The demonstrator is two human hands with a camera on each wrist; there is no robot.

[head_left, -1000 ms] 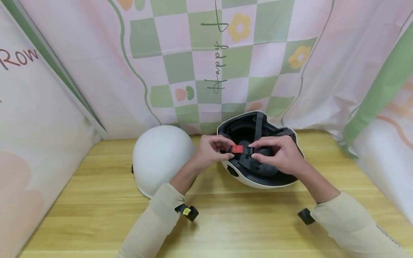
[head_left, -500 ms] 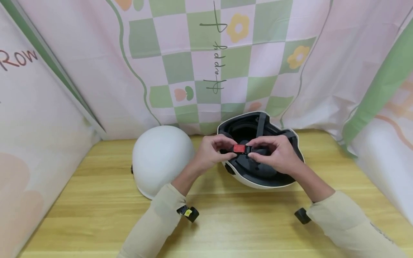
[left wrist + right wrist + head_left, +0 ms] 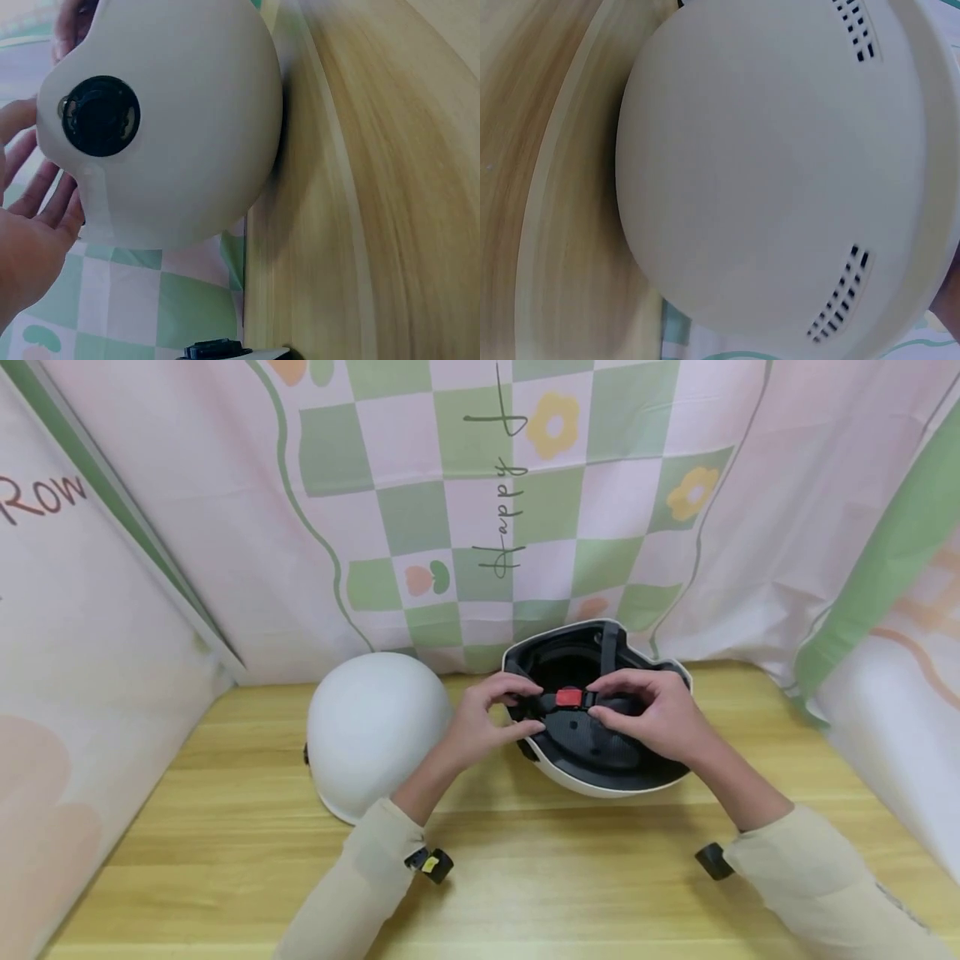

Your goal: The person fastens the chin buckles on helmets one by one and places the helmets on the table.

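An upturned white helmet (image 3: 600, 787) with a black lining lies on the table, its opening facing up. Across the opening runs a black chin strap with a red-and-black buckle (image 3: 568, 697), whose two halves sit joined end to end. My right hand (image 3: 660, 714) pinches the black end of the buckle between thumb and forefinger. At the helmet's left rim is my left hand (image 3: 483, 718), thumb and fingers spread apart, off the red part. In the left wrist view the left hand's fingers (image 3: 37, 195) lie beside the rim near a round black knob (image 3: 101, 116).
A second white helmet (image 3: 378, 735) stands dome-up to the left, close to my left forearm. Behind both hangs a checked curtain (image 3: 480, 510) meeting the back edge of the wooden table (image 3: 555, 877). Vent slots (image 3: 840, 296) show on the upturned helmet's shell.
The black end moved left against the red part, closing the gap between them. Afterwards my left thumb and fingers spread off the red part, and the buckle shifted slightly right and up.
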